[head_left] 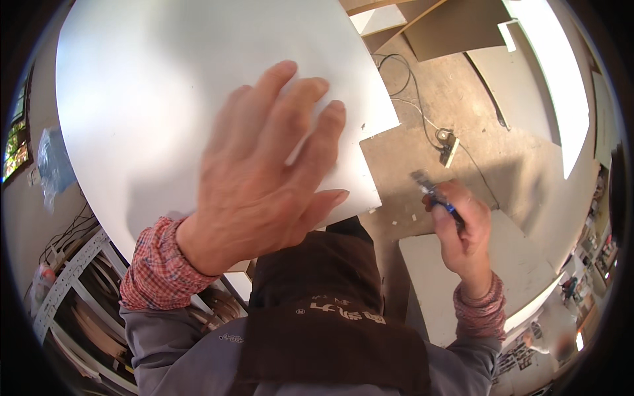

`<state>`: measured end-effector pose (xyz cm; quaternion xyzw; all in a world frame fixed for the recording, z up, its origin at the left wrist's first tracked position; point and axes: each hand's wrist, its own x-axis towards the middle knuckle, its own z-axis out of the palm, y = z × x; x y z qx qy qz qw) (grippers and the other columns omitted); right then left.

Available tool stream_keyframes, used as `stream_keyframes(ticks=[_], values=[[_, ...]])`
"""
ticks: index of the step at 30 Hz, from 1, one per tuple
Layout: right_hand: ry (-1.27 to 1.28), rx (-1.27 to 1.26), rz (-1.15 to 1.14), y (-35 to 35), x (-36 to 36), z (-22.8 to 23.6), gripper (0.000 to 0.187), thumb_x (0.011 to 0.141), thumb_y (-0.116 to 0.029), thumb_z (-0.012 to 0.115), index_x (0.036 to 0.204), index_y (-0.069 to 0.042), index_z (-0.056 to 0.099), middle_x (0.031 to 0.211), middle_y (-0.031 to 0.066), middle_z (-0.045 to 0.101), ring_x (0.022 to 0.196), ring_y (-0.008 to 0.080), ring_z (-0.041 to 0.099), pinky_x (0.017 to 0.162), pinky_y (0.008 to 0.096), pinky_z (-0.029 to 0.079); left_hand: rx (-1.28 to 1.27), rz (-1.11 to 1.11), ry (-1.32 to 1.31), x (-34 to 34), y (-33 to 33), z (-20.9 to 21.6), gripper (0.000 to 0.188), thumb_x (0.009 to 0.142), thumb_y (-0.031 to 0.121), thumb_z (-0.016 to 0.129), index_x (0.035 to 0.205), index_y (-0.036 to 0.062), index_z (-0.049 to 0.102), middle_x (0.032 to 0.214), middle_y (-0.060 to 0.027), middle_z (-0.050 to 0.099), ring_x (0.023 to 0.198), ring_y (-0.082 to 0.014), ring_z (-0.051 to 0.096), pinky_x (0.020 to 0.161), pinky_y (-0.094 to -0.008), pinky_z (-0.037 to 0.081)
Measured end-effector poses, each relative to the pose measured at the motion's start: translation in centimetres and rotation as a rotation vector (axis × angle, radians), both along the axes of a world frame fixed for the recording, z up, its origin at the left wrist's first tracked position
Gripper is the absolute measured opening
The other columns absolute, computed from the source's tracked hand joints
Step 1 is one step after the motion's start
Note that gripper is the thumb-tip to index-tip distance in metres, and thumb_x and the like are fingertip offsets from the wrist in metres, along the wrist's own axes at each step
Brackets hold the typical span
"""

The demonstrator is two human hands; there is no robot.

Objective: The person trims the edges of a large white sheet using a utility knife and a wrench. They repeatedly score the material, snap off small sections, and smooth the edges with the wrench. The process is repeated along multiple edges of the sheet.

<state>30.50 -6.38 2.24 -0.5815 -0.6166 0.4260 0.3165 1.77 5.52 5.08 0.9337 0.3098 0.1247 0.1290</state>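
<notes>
A large white panel (132, 99) fills the upper left, its notched corner toward my right. Over it, fingers stretched out and somewhat apart, is my left hand (254, 168); nothing is in it. Whether the palm touches the surface or hovers just above it, I cannot tell. Off the panel's right edge, my right hand (467, 228) is closed round a small hand tool (448, 206) with a black and blue handle. The tool's metal end points up and left, blurred, so its exact kind does not show. Small chips lie near the panel's corner.
A power strip (450, 152) with cables lies on the floor at right. Below my right hand is a pale board (508, 264). A long white panel (558, 72) and brown boards (456, 30) stand beyond. At left are a slatted rack (59, 313) and a plastic bag (56, 165).
</notes>
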Motion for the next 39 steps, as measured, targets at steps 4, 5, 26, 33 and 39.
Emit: stream_keyframes(ticks=[4,5,26,33,39], values=[[0.304,-0.108,-0.314,-0.4,-1.7,-1.4,0.017,0.1,0.0,0.057,0.116,0.005,0.063,0.097,0.0062,0.067,0.083,0.0124,0.061,0.076,0.0278,0.051,-0.119,-0.209,0.138,0.5,-6.7,-1.5,0.08,0.088,0.056,0.066,0.147,0.0026,0.056,0.159,-0.0226,0.047,0.152,-0.0447,0.039,0.126,-0.0658,0.025],[0.334,-0.114,-0.32,0.2,-1.7,-1.6,0.018,0.1,0.001,0.056,0.117,0.005,0.063,0.097,0.0058,0.067,0.082,0.0126,0.061,0.077,0.0274,0.051,-0.131,-0.374,0.117,0.7,-8.1,-1.0,0.07,0.091,0.05,0.066,0.142,0.0031,0.06,0.158,-0.0238,0.047,0.15,-0.0415,0.043,0.124,-0.0614,0.032],[-0.024,0.486,0.2,5.8,-4.7,-3.6,0.017,0.082,0.005,0.071,0.099,0.0,0.071,0.085,0.0128,0.071,0.068,0.0268,0.067,0.058,0.0354,0.053,0.216,0.154,-0.003,-1.7,9.7,-1.3,0.051,0.097,0.025,0.062,0.137,-0.0054,0.053,0.139,-0.0278,0.05,0.134,-0.0449,0.049,0.113,-0.052,0.042],[-0.127,0.484,0.245,7.4,-3.6,-2.8,0.016,0.079,0.001,0.071,0.095,-0.001,0.069,0.081,0.0108,0.067,0.065,0.0257,0.065,0.054,0.0358,0.052,0.244,0.162,0.026,-1.0,9.4,-1.3,0.054,0.096,0.023,0.064,0.139,-0.0073,0.053,0.142,-0.0289,0.049,0.134,-0.0455,0.049,0.114,-0.052,0.042],[-0.205,0.651,0.353,7.1,-3.1,-2.8,0.026,0.07,-0.003,0.074,0.095,-0.004,0.07,0.079,0.0066,0.064,0.063,0.0222,0.063,0.05,0.0327,0.049,0.224,0.16,0.037,-1.1,9.6,-1.5,0.053,0.096,0.022,0.063,0.139,-0.0077,0.053,0.142,-0.0287,0.049,0.134,-0.0451,0.049,0.114,-0.0521,0.042]])
